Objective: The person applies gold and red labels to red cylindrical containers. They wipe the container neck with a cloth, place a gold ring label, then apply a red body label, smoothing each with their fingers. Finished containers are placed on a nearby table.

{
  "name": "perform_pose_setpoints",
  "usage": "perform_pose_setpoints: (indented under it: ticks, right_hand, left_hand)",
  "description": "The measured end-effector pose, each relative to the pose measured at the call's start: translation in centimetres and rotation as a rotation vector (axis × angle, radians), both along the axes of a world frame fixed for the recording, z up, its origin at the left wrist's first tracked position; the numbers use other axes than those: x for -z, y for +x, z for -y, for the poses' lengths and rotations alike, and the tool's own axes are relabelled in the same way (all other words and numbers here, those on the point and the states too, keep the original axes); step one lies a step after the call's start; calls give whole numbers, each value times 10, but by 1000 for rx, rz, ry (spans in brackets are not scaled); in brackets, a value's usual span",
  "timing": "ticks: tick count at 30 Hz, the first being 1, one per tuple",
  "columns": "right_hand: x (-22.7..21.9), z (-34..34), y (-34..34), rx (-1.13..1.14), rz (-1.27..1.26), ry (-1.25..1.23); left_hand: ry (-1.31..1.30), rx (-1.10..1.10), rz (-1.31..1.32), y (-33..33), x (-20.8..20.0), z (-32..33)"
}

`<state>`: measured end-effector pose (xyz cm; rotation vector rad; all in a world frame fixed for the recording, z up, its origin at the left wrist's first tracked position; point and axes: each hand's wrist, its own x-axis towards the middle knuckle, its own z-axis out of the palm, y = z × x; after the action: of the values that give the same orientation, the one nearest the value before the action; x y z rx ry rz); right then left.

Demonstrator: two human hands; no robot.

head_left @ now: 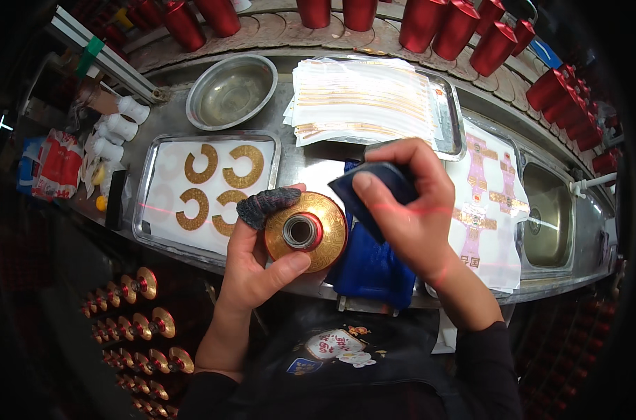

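Observation:
My left hand [258,276] is closed around a red bottle with a gold patterned shoulder [326,222]. Its threaded neck, uncapped, points up toward me. A dark grey knitted sleeve [267,205] covers one finger of this hand. Between the thumb and fingers of my right hand [426,203] is a thin dark blue scraper-like pad [379,187], raised just right of the bottle and apart from it. Below the pad lies a folded blue cloth [374,269] at the counter's front edge. Left of the bottle, gold C-shaped decals [243,166] lie on white paper in a metal tray [146,183].
A metal bowl [232,92] stands at the back left. Stacked decal sheets [360,98] lie behind my hands, with pink-and-gold sheets [475,203] at right beside a sink [547,213]. Red bottles [419,26] line a conveyor [276,43]. Gold-topped bottles [146,283] stand in rows lower left.

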<state>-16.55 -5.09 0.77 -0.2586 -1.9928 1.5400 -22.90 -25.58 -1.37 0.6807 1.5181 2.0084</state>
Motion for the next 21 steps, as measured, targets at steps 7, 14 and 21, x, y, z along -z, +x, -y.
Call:
perform_pose_setpoints:
  ticks: [7, 14, 21]
  right_hand:
    - [4, -1, 9, -34, -165, 283]
    - [12, 2, 35, -173, -326, 596]
    - [-17, 7, 44, -494, -421, 667]
  left_hand:
    - [-73, -7, -1, -3, 5, 4]
    - [-141, 148, -237, -11, 18, 16]
    - [-134, 22, -207, -5, 14, 11]
